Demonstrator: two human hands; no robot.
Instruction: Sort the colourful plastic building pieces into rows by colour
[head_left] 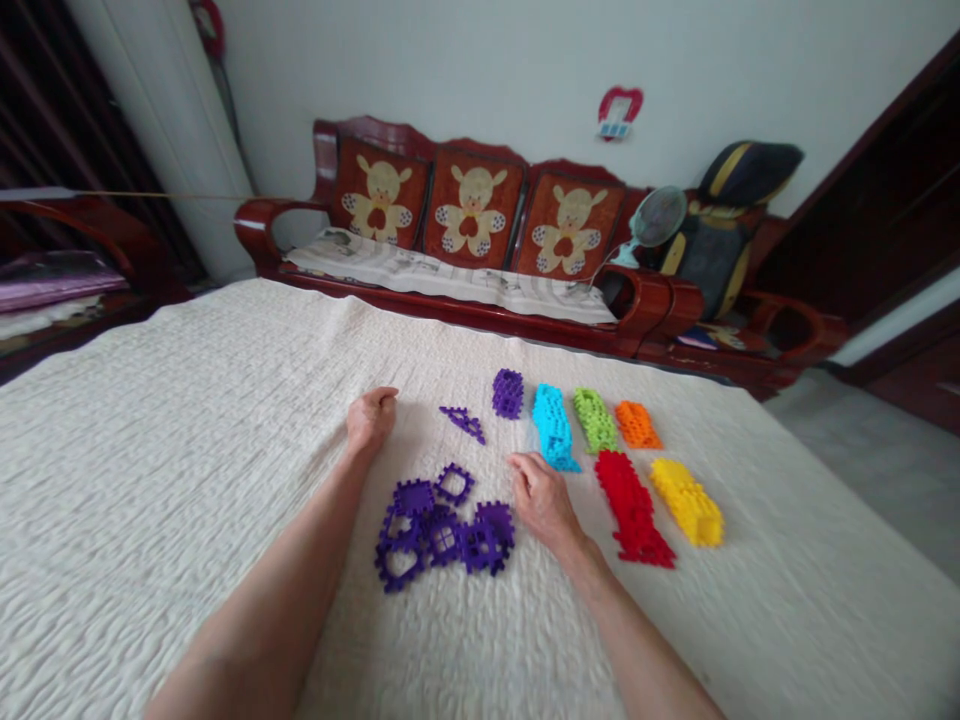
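My left hand (372, 420) rests closed on the cream quilt, left of a purple triangular piece (463, 424), with nothing visible in it. Fingers curled, my right hand (541, 494) lies just right of a loose heap of purple pieces (442, 535); nothing shows between its fingers. A purple square frame (454, 484) sits at the heap's upper edge. Beyond my right hand stand a purple stack (508, 394) and a light blue stack (553, 425). Farther right are green (596, 420), orange (637, 425), red (633, 510) and yellow (687, 502) stacks.
The cream quilt (187, 430) covers the wide surface under everything. Past its far edge is a wooden sofa (450, 300) with three bear cushions. A small fan (658, 217) and a chair with a black and yellow backrest (709, 250) stand at the right back.
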